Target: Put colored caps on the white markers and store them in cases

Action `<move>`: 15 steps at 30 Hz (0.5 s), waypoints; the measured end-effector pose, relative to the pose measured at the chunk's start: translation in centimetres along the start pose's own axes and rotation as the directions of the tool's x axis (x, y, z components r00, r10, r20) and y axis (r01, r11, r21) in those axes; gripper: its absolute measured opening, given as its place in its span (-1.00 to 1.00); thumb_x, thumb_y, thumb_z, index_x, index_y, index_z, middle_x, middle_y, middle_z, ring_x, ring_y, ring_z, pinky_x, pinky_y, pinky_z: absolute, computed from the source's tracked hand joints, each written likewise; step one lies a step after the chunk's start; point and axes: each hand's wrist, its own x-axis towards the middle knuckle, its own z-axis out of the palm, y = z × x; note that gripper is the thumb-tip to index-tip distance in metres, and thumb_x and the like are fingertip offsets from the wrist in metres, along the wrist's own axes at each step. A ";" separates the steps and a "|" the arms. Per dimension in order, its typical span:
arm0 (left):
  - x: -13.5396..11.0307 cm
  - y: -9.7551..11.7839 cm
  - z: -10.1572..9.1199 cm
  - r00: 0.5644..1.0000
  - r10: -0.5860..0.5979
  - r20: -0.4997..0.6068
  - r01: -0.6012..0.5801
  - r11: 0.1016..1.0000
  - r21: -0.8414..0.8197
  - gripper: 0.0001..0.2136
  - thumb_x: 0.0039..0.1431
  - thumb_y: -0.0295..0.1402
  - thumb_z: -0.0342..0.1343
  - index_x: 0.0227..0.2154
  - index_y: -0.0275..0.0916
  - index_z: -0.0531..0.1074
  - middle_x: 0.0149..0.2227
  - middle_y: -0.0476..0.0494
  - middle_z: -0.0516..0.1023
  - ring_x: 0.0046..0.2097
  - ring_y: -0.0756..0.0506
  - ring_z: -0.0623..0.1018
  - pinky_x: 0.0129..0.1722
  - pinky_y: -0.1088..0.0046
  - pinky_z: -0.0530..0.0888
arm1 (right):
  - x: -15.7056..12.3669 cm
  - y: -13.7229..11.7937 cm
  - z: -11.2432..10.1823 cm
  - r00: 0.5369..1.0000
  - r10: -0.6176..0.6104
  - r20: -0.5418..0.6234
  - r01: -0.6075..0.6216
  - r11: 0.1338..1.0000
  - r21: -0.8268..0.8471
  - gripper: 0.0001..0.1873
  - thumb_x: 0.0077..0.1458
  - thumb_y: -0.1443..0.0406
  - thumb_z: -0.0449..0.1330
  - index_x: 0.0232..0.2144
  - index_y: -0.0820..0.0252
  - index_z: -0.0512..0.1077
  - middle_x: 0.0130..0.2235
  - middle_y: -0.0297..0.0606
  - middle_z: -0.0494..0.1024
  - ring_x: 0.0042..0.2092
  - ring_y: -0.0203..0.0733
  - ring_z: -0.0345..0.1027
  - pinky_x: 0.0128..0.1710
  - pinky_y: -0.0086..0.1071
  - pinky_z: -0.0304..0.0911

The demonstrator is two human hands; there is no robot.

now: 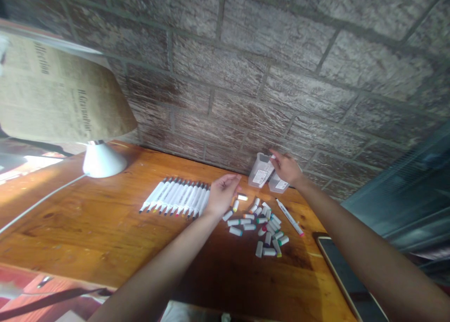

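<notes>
My right hand is raised over two clear plastic boxes by the wall. Its thumb and index finger pinch a small white piece that looks like a marker cap. My left hand hovers between a row of white markers and a scatter of loose marker caps. The left fingers are drawn together, and what they hold, if anything, is hidden. A single marker with a pink-red end lies apart, right of the caps.
A lamp with a printed shade stands at the left of the wooden table, its white cord trailing left. A tablet or phone lies at the right edge under my right forearm. A stone-block wall borders the table's back.
</notes>
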 end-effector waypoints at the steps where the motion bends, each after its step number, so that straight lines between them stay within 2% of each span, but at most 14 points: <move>1: 0.0 0.0 0.0 1.000 0.001 0.001 -0.001 1.000 0.002 -0.69 -0.08 -0.12 0.37 -0.44 -0.30 0.55 -0.63 0.02 0.49 -0.61 0.08 0.33 -0.57 0.56 0.26 | 0.0 0.0 0.0 1.000 -0.028 0.012 0.028 0.999 -0.016 -0.52 0.33 0.28 -0.02 0.23 0.26 0.35 -0.07 -0.03 0.65 0.00 0.06 0.47 0.11 -0.17 0.24; 4: 0.1 -0.1 -0.1 1.000 0.009 -0.001 -0.009 1.000 0.007 -0.69 -0.08 -0.13 0.37 -0.43 -0.30 0.55 -0.62 0.02 0.49 -0.61 0.08 0.32 -0.56 0.56 0.25 | 0.2 0.3 0.0 0.993 -0.104 0.054 0.107 0.993 -0.051 -0.52 0.35 0.30 -0.07 0.21 0.30 0.38 0.00 0.01 0.62 0.01 0.03 0.47 0.17 -0.18 0.17; 8: 0.2 -0.1 -0.2 1.000 0.012 -0.004 -0.012 1.000 0.011 -0.69 -0.08 -0.13 0.37 -0.44 -0.30 0.54 -0.62 0.03 0.49 -0.61 0.09 0.31 -0.56 0.55 0.24 | 0.6 0.8 -0.2 0.978 -0.176 0.109 0.184 0.981 -0.069 -0.54 0.36 0.30 -0.08 0.14 0.25 0.47 -0.01 -0.03 0.62 0.00 -0.01 0.47 0.17 -0.18 0.17; 15: 0.1 0.0 -0.1 1.000 0.011 -0.003 -0.011 1.000 0.021 -0.70 -0.08 -0.14 0.37 -0.44 -0.29 0.54 -0.62 0.03 0.48 -0.61 0.09 0.31 -0.55 0.54 0.25 | 1.1 1.1 -1.0 0.966 -0.195 0.169 0.204 0.978 -0.037 -0.62 0.34 0.30 -0.02 -0.04 0.18 0.59 -0.04 -0.12 0.65 -0.03 -0.06 0.49 0.11 -0.24 0.23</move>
